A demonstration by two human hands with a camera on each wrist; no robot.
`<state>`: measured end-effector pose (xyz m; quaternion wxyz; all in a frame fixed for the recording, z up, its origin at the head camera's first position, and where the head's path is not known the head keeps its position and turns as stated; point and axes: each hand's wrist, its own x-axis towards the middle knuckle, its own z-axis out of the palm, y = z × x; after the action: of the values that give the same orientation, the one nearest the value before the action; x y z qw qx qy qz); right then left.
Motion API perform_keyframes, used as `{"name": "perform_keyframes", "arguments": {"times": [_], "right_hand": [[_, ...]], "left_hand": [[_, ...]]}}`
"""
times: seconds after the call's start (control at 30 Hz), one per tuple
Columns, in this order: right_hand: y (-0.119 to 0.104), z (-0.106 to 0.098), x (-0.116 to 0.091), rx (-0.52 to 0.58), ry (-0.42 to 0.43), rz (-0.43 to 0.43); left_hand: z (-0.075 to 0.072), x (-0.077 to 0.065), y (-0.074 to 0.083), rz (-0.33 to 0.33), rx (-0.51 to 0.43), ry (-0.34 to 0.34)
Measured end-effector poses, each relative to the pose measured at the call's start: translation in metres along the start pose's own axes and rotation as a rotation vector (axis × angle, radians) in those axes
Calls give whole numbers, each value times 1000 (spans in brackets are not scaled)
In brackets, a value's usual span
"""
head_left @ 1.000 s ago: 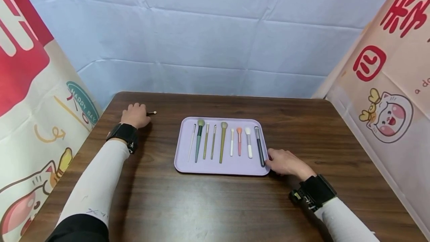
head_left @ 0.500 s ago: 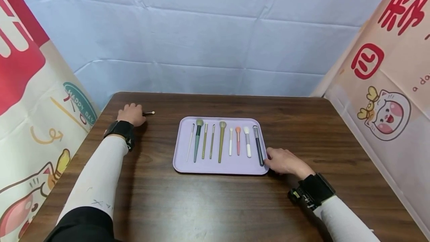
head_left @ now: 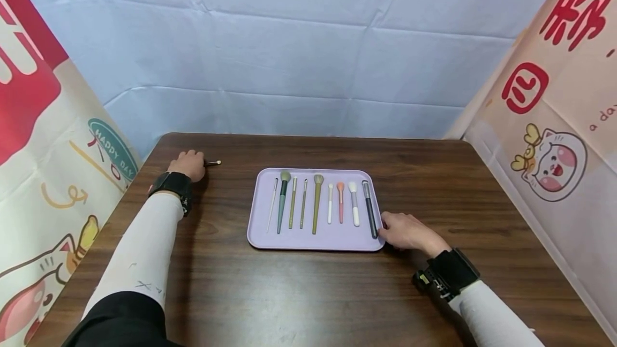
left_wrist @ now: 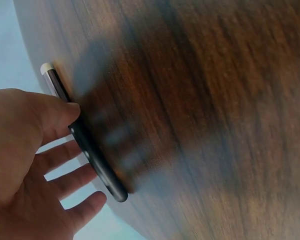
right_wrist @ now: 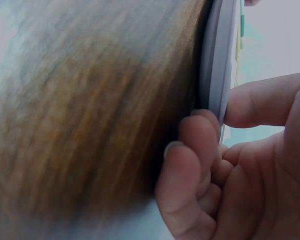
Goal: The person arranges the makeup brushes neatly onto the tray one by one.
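At the table's far left, my left hand (head_left: pixel 188 166) holds a small makeup brush with a black handle (left_wrist: pixel 97 160) and a pale tip. In the left wrist view the thumb lies across the handle and the fingers are behind it, low over the wood. My right hand (head_left: pixel 407 233) grips the right rim of a lilac tray (head_left: pixel 308 241), thumb on the upper side and curled fingers at the outer edge. Several makeup brushes lie in a row on the tray, among them a dark one (head_left: pixel 370 213) nearest that hand, a pink one (head_left: pixel 340 205) and a green one (head_left: pixel 282 205).
The brown wooden table (head_left: pixel 270 299) carries the tray near its middle. A pale blue cloth (head_left: pixel 289 58) hangs behind the far edge. Printed cloths stand at the left (head_left: pixel 53 175) and right (head_left: pixel 549 175) sides.
The head view has shifted very slightly. Both hands keep nearly the same place, the left with its makeup brush and the right at the tray's rim.
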<state>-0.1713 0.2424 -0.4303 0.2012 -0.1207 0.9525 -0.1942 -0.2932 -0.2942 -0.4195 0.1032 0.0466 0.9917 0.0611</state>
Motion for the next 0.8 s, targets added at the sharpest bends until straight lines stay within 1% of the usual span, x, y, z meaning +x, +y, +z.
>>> {"name": "perform_keyframes", "arguments": {"times": [0.2, 0.43, 0.67, 0.8], "right_hand": [[0, 0, 0, -8, 8, -12], [-1, 0, -1, -12, 4, -5], [-2, 0, -2, 0, -10, 18], [-2, 0, -2, -1, -9, 19]], "left_hand": [[4, 3, -4, 10, 33, 22], [8, 5, -6, 24, 46, 73], [6, -1, -4, 55, 81, 107], [4, -4, -3, 60, 82, 120]]}}
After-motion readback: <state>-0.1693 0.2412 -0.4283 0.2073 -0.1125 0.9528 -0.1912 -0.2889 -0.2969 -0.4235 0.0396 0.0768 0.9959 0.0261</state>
